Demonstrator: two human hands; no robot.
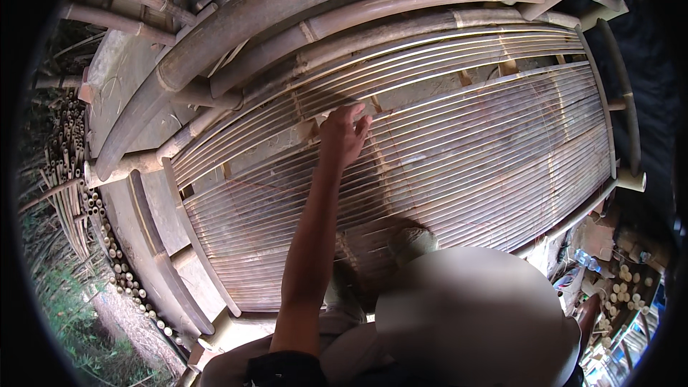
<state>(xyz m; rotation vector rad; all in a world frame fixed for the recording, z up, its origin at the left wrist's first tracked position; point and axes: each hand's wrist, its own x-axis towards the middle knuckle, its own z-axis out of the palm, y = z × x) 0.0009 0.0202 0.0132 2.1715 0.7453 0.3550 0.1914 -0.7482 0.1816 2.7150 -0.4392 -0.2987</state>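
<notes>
Slats [487, 143] of bamboo bench [200, 244]: 2 bands, long axis left to right, across line of left forearm [312, 244]. Left hand [347, 132] nearer, at gap between bands; far band [416, 70] just beyond fingers [351, 110]. Fingers half-curled, thumb apart from forefinger; cannot tell whether gripping. Right hand out of frame.

Bamboo, Cloth and Plastic Surfaces

The long, narrow brown bamboo slats [494, 136] present a smooth face with a low sheen. The thick, round grey-brown bamboo pole [287, 3] is smooth and semi-matt, interrupted by raised node rings. The black cloth sleeve [287, 370] is matt. The clear, cylindrical plastic bottle [588, 260] is glossy. The pale, round cut bamboo ends [129, 284] appear dry and matt.
</notes>
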